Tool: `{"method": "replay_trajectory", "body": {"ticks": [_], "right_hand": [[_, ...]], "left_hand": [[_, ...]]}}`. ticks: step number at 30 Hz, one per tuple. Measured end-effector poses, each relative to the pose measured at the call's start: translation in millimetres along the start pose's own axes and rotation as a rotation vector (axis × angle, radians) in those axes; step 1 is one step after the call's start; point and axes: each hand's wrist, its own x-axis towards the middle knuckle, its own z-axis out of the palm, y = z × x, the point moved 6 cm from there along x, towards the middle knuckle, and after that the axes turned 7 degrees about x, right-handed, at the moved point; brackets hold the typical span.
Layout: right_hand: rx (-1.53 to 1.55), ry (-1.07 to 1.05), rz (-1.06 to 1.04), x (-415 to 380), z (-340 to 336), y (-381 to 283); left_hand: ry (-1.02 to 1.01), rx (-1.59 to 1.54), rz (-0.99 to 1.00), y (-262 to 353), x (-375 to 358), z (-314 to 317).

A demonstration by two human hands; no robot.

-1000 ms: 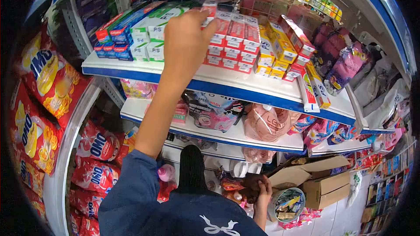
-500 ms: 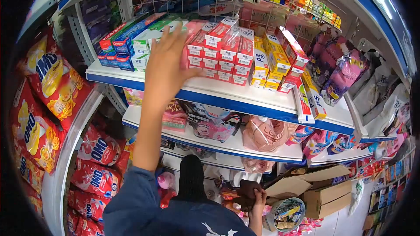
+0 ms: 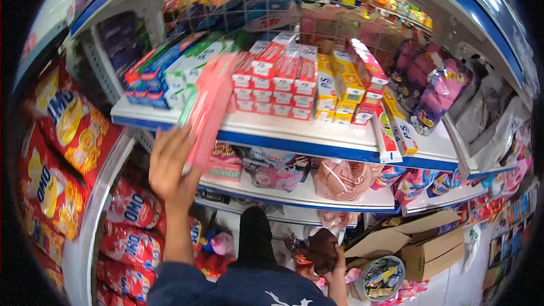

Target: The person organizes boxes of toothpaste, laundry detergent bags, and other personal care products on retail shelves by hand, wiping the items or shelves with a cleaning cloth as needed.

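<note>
My left hand (image 3: pixel 173 167), in front of the upper shelf, grips the lower end of a long pink box (image 3: pixel 211 110), blurred by motion. The box tilts out over the shelf's front edge, and a green strip shows along its left side. Right behind it are stacked red and white toothpaste boxes (image 3: pixel 275 82), with green and white boxes (image 3: pixel 187 73) to their left. Low down, my right hand (image 3: pixel 338 269) is closed around a crumpled dark brown thing (image 3: pixel 323 249), perhaps a cloth.
Yellow toothpaste boxes (image 3: pixel 340 88) and pink pouches (image 3: pixel 436 90) fill the shelf's right part. Red detergent bags (image 3: pixel 62 153) line the left. Lower shelves hold more bags. An opened cardboard box (image 3: pixel 433 252) and a bucket of small items (image 3: pixel 381 277) stand at lower right.
My left hand has moved down and left from among the toothpaste boxes and now holds the long pink box, drawn forward off the shelf. The right hand still holds the brown thing.
</note>
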Motion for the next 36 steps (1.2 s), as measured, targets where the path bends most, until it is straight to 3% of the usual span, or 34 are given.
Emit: {"method": "replay_trajectory", "body": {"ticks": [1, 4, 5, 6, 7, 9, 11, 12, 14, 17, 19, 20, 23, 24, 28, 29, 32, 33, 35, 36], "right_hand": [[0.080, -0.062, 0.016, -0.2, 6.5, -2.2], [0.175, -0.182, 0.054, -0.3, 5.2, -4.9], [0.130, -0.236, 0.020, 4.0, -4.8, -1.5], [0.054, -0.286, -0.020, -1.6, 16.6, -5.7], [-0.030, -0.334, -0.057, -8.6, 37.9, -11.6], [-0.018, -0.265, -0.046, -11.4, 48.2, -12.3], [-0.038, -0.282, -0.047, -27.2, 87.1, -17.2], [-0.042, -0.353, -0.094, -37.6, 114.7, -20.4], [-0.007, -0.541, -0.243, -58.7, 165.7, -37.3], [0.256, -1.009, -0.529, -72.6, 187.4, -94.5], [-0.018, -1.141, -0.850, -77.3, 171.9, -140.9], [-0.036, -1.069, -0.958, -82.0, 161.5, -155.2], [-0.039, -0.588, -1.100, -81.9, 123.5, -166.2], [-0.051, -0.464, -1.099, -78.7, 115.2, -163.4], [-0.189, -0.161, -1.093, -66.4, 105.7, -141.1], [-0.281, -0.104, -1.113, -66.8, 111.0, -132.8], [-0.936, 0.016, -1.389, -76.9, 144.4, -96.0], [-1.089, -0.044, -1.433, -95.0, 176.0, -84.5], [-0.474, -0.234, -1.011, -90.5, 153.1, -74.7], [-0.491, -0.175, -0.917, -90.9, 148.5, -72.5]], "left_hand": [[-0.008, 0.038, -0.044, 3.2, -11.2, -6.3], [0.259, 0.087, -0.177, 12.2, -51.2, -29.2], [0.399, 0.200, -0.351, 14.7, -75.3, -33.6], [0.398, 0.267, -0.529, 27.5, -79.9, -39.7], [0.311, 0.345, -0.486, 36.5, -92.5, -44.5], [-0.087, 0.115, -0.319, 53.8, -90.3, -32.2], [-0.197, -0.663, 0.114, 68.1, -101.2, 3.5], [-0.325, -0.932, 0.172, 86.1, -87.7, 7.9], [-0.439, -1.311, 0.150, 131.8, -67.4, 28.3], [-0.370, -1.526, -0.012, 171.6, -96.0, 51.7], [-0.435, -1.601, -0.224, 177.8, -109.6, 62.2], [-0.507, -1.531, -0.207, 178.6, -110.1, 65.9], [-1.199, -1.494, -0.440, 192.0, -132.6, 78.5], [-1.265, -1.552, -0.394, 199.2, -134.0, 79.7], [-1.070, -1.578, -0.317, 209.6, -151.4, 89.3], [-1.010, -1.671, -0.374, 207.6, -143.7, 87.8], [-0.874, -1.543, -0.409, 206.6, -140.2, 89.9], [-0.838, -1.458, -0.395, 204.5, -135.5, 90.6], [-0.913, -1.585, -0.388, 200.1, -125.3, 88.4], [-0.859, -1.705, -0.397, 202.2, -130.7, 89.3]]}}
